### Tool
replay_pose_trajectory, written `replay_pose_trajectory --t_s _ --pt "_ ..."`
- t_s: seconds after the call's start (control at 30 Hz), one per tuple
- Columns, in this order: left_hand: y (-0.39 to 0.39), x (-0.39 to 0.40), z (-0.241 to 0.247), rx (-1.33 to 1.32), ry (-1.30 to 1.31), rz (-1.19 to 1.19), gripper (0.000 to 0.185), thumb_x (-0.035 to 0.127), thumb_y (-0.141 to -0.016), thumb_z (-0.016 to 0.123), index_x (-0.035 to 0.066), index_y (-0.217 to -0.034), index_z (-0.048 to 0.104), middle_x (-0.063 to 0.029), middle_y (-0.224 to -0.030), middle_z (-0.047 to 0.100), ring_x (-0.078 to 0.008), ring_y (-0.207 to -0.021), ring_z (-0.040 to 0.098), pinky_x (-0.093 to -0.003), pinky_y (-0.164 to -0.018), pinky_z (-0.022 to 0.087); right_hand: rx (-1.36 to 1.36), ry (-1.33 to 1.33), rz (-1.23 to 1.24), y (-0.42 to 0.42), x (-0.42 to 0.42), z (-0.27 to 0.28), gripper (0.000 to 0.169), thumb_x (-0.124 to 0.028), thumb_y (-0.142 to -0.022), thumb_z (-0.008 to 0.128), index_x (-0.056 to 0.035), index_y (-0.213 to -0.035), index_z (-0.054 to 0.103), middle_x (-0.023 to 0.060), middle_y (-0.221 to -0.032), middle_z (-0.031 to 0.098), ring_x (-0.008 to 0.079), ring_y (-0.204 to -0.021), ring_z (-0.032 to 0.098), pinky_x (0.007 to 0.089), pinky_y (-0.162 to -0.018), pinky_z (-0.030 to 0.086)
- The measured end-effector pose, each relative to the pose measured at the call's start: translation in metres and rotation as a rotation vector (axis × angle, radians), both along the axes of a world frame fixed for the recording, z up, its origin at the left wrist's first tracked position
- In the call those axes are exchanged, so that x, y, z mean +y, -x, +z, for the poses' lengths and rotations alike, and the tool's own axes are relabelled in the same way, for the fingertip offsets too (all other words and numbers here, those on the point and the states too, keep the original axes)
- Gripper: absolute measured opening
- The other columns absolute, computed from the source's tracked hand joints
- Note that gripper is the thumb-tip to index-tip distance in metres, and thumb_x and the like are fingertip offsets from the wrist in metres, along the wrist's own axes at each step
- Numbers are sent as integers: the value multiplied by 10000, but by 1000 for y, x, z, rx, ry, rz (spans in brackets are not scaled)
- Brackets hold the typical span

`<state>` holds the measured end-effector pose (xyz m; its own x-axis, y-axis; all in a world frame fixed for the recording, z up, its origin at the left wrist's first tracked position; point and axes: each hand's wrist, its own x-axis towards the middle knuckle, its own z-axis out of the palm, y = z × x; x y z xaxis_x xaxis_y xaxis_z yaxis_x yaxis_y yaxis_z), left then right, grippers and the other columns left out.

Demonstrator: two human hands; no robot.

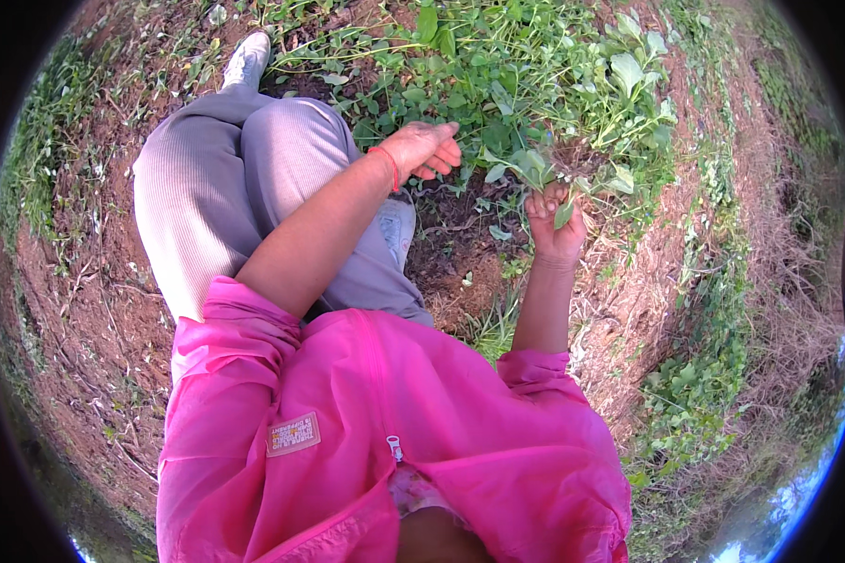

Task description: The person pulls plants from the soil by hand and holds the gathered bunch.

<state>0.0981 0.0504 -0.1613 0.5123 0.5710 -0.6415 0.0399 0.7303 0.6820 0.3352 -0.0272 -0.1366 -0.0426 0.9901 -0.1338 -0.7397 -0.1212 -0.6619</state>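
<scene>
My right hand (558,222) is closed, fingers curled in towards the palm, around the stem of a leafy green plant (531,167). One leaf hangs over its palm, and dry roots or straw (576,156) show just beyond the fingertips. My left hand (429,151), with a red thread (387,165) at the wrist, hovers beside the low green weeds (458,98). Its fingers are loosely bent and apart, and I see nothing in them. Bare dark soil (458,218) lies between the two hands.
My bent legs in grey ribbed trousers (190,183) take up the left, with one pale shoe (250,56) far forward and another shoe (396,229) under my left forearm. A broad-leaved plant (627,74) stands ahead right. Dry grass (781,281) lies farther right.
</scene>
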Motion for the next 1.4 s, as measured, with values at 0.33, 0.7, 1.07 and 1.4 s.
replay_pose_trajectory --t_s 0.33,0.7,1.07,1.4 --pt "-14 1 9 -640 376 30 777 689 -727 320 91 -1224 325 -119 -1092 502 -227 -918 535 -428 -756 405 39 312 229 40 -23 -30 128 -138 -740 528 -12 -756 514 98 -616 497 202 -509 475 314 -469 395" --pt "-18 -1 3 -283 -269 -389 652 335 -646 681 54 -1169 412 -39 -984 517 -124 -844 471 -253 -702 398 -976 256 631 60 13 -14 213 -230 -756 518 -57 -862 583 -14 -718 543 86 -619 459 243 -542 375" --pt "-22 -5 0 -217 -72 62 443 369 -788 522 12 -1051 521 -88 -1046 529 -182 -853 537 -299 -809 386 -1177 -176 518 73 44 -6 313 -124 -733 602 -31 -1019 517 51 -884 558 151 -861 522 268 -788 401" --pt "-16 1 16 -209 -135 270 318 341 -861 428 61 -988 511 -80 -765 577 -107 -528 518 -232 -441 391 -892 -26 163 64 86 -5 167 -85 -777 574 -23 -924 525 28 -785 550 93 -624 519 214 -576 443"
